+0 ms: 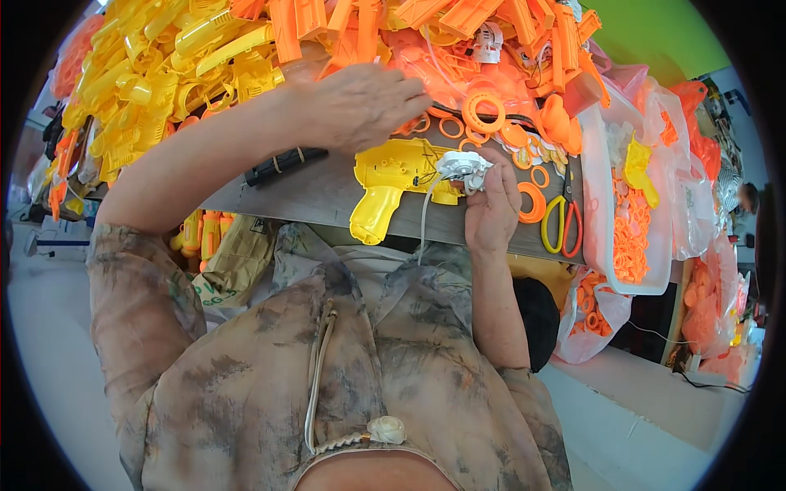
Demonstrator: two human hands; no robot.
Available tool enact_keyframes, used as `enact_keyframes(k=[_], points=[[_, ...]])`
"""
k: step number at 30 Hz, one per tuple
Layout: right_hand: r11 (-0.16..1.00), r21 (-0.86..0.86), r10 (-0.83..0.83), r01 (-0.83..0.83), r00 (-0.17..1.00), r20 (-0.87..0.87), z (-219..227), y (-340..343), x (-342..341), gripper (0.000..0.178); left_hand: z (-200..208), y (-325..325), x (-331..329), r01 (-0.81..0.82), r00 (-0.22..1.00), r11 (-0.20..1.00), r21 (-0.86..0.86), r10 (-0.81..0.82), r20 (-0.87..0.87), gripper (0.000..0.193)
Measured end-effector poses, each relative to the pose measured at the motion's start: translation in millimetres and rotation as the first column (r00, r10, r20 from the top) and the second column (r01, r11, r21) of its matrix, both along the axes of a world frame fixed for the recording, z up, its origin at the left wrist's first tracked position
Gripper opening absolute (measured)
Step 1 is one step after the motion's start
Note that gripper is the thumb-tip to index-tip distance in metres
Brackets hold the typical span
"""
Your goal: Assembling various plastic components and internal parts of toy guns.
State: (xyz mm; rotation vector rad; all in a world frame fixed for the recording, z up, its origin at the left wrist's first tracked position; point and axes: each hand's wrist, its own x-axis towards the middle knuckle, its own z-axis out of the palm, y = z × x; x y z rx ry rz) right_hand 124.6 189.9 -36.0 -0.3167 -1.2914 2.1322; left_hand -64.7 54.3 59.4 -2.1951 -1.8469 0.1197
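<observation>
My right hand (494, 200) grips a white plastic mechanism (463, 167) between thumb and fingers. A thin pale tube (424, 217) hangs down from that piece. Just left of it, a yellow toy-gun half shell (383, 190) lies open side up, with dark wires in it. The mechanism overlaps the shell's right end. My left hand (364, 105) reaches across above the shell, back of the hand up, with its fingers bent and drawn together. Whatever its fingertips hold, if anything, is hidden. Close to those fingers lie several orange rings (483, 113).
Yellow shells (139, 90) are heaped at the far left, orange parts (360, 33) at the back. Scissors (562, 222) with yellow and red handles lie near the table's right edge. Beside them stands a white bin (604, 237) of small orange pieces. A black object (282, 166) sits under my left forearm.
</observation>
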Motion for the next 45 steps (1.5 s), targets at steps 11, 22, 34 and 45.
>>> enact_keyframes(k=[11, 22, 34, 45], points=[[0.904, 0.415, -0.214, 0.103, 0.950, 0.229, 4.1, -15.8, -6.5, 0.023, -13.8, -57.8, 36.6, -0.388, 0.641, 0.913, -0.126, 0.366, 0.674, 0.057], [0.904, 0.405, -0.235, 0.139, 0.952, 0.198, -2.8, -17.4, -3.8, 0.021, -26.0, -57.2, 45.0, -0.379, 0.672, 0.916, -0.135, 0.372, 0.640, 0.035], [0.902, 0.417, -0.196, 0.111, 0.966, 0.167, 1.2, -23.9, -3.0, 0.021, -17.1, -45.2, 50.1, -0.420, 0.619, 0.870, -0.257, 0.482, 0.620, 0.029], [0.908, 0.405, -0.201, 0.107, 0.959, 0.197, -0.5, -25.7, -3.0, 0.020, -29.3, -56.1, 49.3, -0.489, 0.539, 0.872, -0.015, 0.316, 0.781, 0.035]])
